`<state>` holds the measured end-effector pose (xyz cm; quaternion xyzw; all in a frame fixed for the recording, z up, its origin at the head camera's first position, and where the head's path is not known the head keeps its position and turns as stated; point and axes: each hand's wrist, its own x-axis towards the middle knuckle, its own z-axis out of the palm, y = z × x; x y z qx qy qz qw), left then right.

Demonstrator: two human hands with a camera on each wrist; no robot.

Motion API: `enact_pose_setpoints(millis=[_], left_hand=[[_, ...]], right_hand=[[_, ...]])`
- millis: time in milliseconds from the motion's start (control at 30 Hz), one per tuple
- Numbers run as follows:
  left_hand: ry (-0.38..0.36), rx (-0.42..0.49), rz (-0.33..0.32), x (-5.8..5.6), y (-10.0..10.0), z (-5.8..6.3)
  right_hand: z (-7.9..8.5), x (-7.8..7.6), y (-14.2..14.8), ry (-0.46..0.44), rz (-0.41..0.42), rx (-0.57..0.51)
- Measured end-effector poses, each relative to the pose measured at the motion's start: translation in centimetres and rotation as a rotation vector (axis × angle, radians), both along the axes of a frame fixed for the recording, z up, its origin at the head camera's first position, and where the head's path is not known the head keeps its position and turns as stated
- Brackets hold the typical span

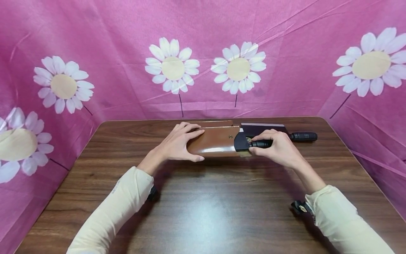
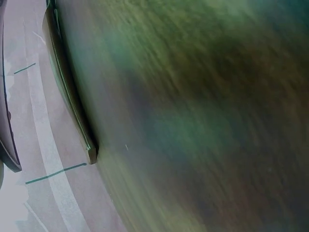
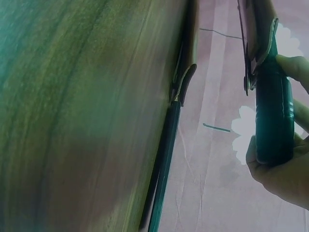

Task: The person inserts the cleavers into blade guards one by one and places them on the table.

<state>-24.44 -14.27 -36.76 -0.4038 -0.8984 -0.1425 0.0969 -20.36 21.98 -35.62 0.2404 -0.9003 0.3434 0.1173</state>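
A brown leather sheath (image 1: 212, 141) is raised above the table near its back edge. My left hand (image 1: 177, 143) holds its left end, fingers over the top edge and thumb near the bottom. From the sheath's right mouth shows the dark blade end (image 1: 241, 141) of a cleaver, most of the blade hidden inside. My right hand (image 1: 279, 146) grips the black cleaver handle (image 3: 274, 116), its thumb and fingers around it. Behind lies a second brown sheath (image 1: 219, 124), and beside its mouth a second black cleaver (image 1: 261, 129) with a black handle (image 1: 303, 136).
The brown wood-grain table (image 1: 203, 197) ends just behind the second sheath and cleaver. A pink cloth (image 1: 203, 21) with white daisies hangs behind and at both sides. A dark wrist device (image 1: 299, 207) sits below the right sleeve.
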Motion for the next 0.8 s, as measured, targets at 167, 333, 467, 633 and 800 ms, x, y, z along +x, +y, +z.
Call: enact_pose_setpoints(millis=[167, 333, 467, 633, 800], left_hand=[[0.025, 0.007, -0.004, 0.04, 0.16, 0.05], [0.053, 0.022, -0.01, 0.1, 0.36, 0.11], [0.07, 0.029, -0.01, 0.09, 0.55, 0.09], [0.062, 0.027, 0.0, 0.24, 0.7, -0.06], [0.073, 0.027, 0.01, 0.33, 0.84, -0.11]], right_hand=[[-0.09, 0.0, -0.23, 0.011, -0.007, 0.0], [-0.12, 0.03, -0.29, 0.016, -0.015, -0.006], [-0.12, 0.19, -0.37, 0.011, -0.029, -0.02], [-0.4, 0.37, -0.52, 0.014, -0.045, -0.03], [-0.74, 0.38, -0.62, 0.049, -0.042, -0.027]])
